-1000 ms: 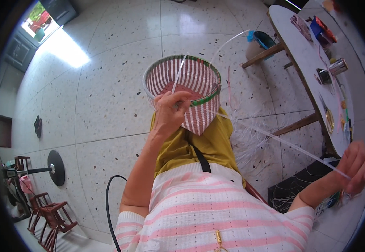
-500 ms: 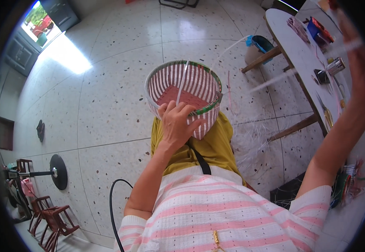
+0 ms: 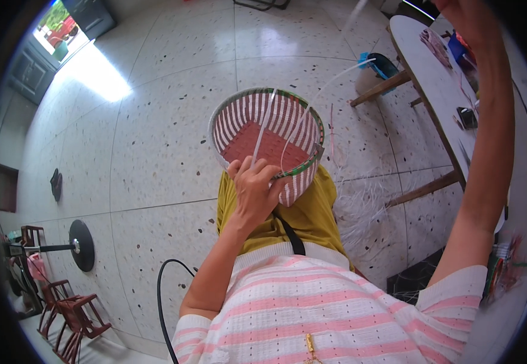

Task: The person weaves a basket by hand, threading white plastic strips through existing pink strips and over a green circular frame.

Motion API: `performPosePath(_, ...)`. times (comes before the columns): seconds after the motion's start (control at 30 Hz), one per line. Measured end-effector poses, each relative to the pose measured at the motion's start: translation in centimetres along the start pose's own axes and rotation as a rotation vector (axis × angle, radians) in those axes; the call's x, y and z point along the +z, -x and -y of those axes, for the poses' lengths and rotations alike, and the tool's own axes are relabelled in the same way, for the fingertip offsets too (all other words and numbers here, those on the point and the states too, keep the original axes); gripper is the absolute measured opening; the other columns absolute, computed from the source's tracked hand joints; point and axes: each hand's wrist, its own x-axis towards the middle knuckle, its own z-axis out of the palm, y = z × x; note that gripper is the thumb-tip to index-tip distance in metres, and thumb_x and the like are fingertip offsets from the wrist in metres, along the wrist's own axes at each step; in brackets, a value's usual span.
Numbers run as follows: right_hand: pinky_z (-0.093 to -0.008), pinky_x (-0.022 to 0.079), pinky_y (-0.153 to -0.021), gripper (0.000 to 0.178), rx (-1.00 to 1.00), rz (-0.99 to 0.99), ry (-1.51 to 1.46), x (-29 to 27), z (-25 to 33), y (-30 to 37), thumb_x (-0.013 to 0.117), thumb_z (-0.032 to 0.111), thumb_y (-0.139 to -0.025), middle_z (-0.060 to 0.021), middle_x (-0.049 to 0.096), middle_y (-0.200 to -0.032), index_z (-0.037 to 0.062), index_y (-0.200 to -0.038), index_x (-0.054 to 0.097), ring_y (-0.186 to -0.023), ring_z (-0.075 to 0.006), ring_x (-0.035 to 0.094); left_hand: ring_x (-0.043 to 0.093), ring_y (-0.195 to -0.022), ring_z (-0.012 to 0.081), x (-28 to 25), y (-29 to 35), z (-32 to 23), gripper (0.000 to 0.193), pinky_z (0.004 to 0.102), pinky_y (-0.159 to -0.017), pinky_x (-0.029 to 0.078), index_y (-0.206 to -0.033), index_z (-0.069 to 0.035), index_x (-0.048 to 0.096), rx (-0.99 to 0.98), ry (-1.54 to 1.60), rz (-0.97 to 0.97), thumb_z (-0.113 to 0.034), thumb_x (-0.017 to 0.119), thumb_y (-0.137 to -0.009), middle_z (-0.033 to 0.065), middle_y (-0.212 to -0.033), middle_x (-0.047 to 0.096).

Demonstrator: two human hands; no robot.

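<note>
A round basket with red-and-white striped walls and a red woven bottom rests against my knees, its mouth tilted toward me. Its rim is partly wrapped in green and grey. My left hand is closed over the near rim, thumb outside. From its fingers a flat white strip runs across the mouth to the far rim. Another thin white strip arcs from the near rim out to the right. My right hand is raised far out at the upper right, its fingers cut off by the picture's dark border.
At the right stands a white-topped table with wooden legs, tools and bundled strips on it. A bucket with a blue lining is beside it. Loose clear strips litter the floor. Small wooden chairs and a black round base are at left.
My right hand has swung up and farther away from me, beyond the table. The thin white strip now curves from the basket's near rim. My left hand stays on the rim.
</note>
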Motion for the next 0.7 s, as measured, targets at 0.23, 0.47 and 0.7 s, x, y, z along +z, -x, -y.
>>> performPosePath(0.23, -0.0438, 0.056, -0.063, 0.027, -0.545, -0.013, 1.299, -8.5, -5.3, -3.9, 0.057, 0.018, -0.095, -0.0235, 0.072, -0.092, -0.0006, -0.084, 0.073, -0.077, -0.0352, 0.07, 0.055, -0.077, 0.0205, -0.6, 1.0, 0.4, 0.023, 0.0381, -0.087, 0.031, -0.081, -0.008, 0.072, -0.013, 0.057, -0.016, -0.025, 0.085, -0.072, 0.0017, -0.071, 0.059)
performPosePath(0.47, -0.0447, 0.054, -0.056, 0.033, -0.963, -0.154, 1.631, -13.3, -7.8, -5.3, 0.059, 0.019, -0.091, -0.0217, 0.071, -0.078, -0.004, -0.069, 0.068, -0.058, -0.0358, 0.065, 0.059, -0.076, 0.0208, -0.7, 1.2, -0.3, 0.033, 0.0374, -0.088, 0.035, -0.095, -0.009, 0.07, -0.026, 0.102, -0.042, -0.022, 0.086, -0.069, 0.0021, -0.074, 0.065)
performPosePath(0.7, -0.0265, 0.061, -0.067, 0.031, 0.203, 0.584, 0.093, 1.6, -16.0, 4.7, 0.063, 0.027, -0.099, -0.0099, 0.073, -0.09, 0.0014, -0.114, 0.07, -0.073, -0.0142, 0.071, 0.06, -0.078, 0.0234, -0.9, 2.7, -0.9, 0.05, 0.0389, -0.084, 0.034, -0.11, -0.009, 0.063, -0.072, 0.144, -0.08, -0.016, 0.085, -0.066, 0.0028, -0.081, 0.065)
